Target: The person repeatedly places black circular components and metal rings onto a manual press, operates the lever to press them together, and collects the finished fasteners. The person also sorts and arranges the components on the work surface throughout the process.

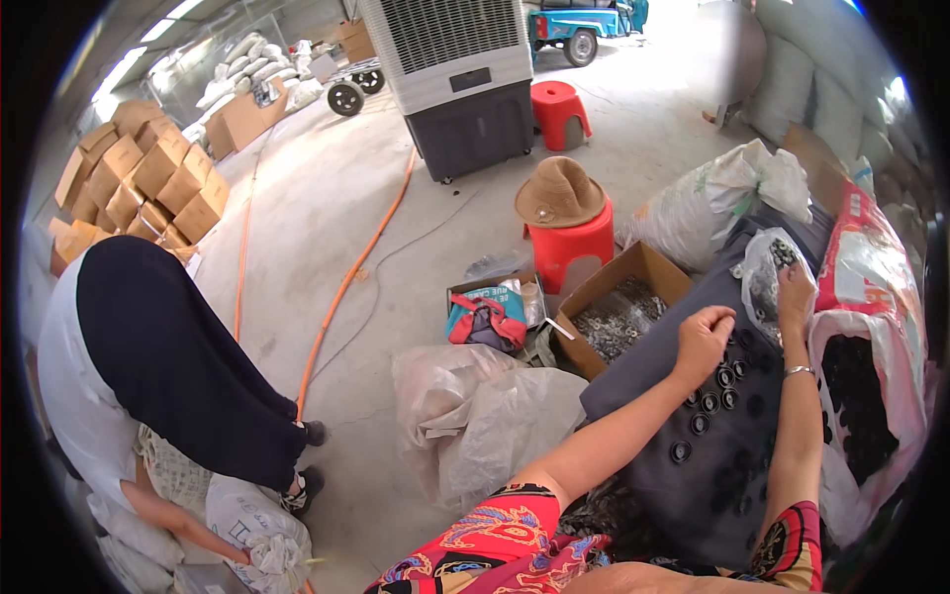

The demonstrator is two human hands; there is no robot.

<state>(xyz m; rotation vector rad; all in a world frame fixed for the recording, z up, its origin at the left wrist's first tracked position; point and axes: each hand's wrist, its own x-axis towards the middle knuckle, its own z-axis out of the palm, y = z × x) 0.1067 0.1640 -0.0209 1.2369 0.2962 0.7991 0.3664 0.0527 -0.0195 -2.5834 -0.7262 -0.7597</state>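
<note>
My left hand (703, 343) hovers over a grey cloth-covered surface (643, 426), its fingertips curled together. Whatever they hold, if anything, is too small to make out. Beneath and beside it lie several round black rings with pale centres (710, 402), loosely grouped on the cloth. My right hand (794, 295), with a bracelet at the wrist, is at the mouth of a clear plastic bag (760, 297) of small metal pieces. Its fingers are bent in among the pieces, their tips partly hidden. More dark round pieces (757, 406) lie between my forearms.
An open carton of small metal parts (643, 259) stands beyond the cloth. At right is a sack of black pieces (859, 396). Further off are a hat (561, 190) on a red stool (569, 252), an air cooler (470, 129) and an orange hose (346, 282). A person (178, 337) bends over sacks at left.
</note>
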